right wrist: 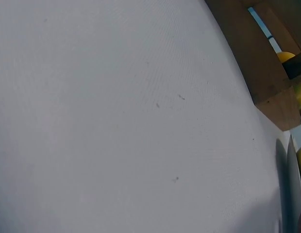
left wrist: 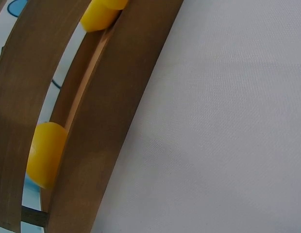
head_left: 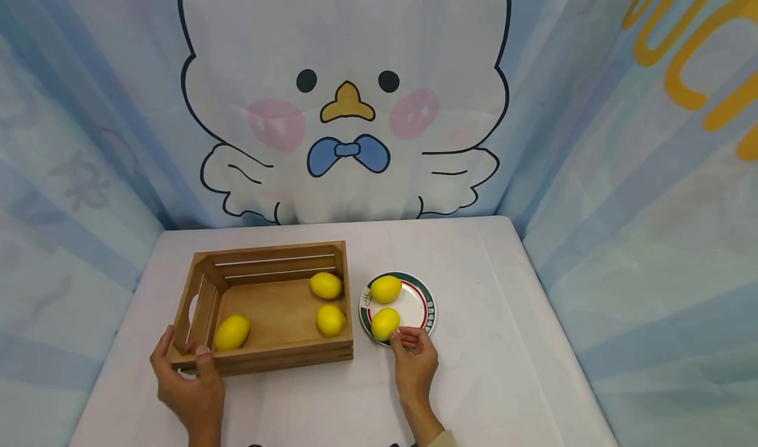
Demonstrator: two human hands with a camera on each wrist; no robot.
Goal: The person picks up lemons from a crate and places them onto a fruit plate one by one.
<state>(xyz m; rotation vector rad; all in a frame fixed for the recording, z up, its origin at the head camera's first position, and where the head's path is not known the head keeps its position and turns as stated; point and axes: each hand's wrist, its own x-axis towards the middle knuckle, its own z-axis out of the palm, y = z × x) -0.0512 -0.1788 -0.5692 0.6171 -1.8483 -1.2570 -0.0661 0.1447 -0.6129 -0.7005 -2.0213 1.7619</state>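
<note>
My left hand point(head_left: 192, 388) grips the near left corner of a slatted wooden crate point(head_left: 284, 363), its thumb over the front wall. Inside the crate, one lemon point(head_left: 232, 332) lies at the left and two more lemons, a far one point(head_left: 326, 286) and a near one point(head_left: 330, 320), at the right. To the crate's right stands a round plate point(head_left: 417, 302) bearing a far lemon point(head_left: 386, 289) and a near lemon point(head_left: 385, 323). Over the plate's near edge, my right hand point(head_left: 416, 365) has its fingertips at the near lemon's right side, loosely bent, not wrapped around it.
A white-covered table point(head_left: 485, 368) carries the crate and plate. Behind it hangs a curtain point(head_left: 349, 190) printed with a cartoon bird; more blue cloth point(head_left: 651, 269) hangs at both sides. In the left wrist view, a lemon point(left wrist: 46, 153) shows between crate slats.
</note>
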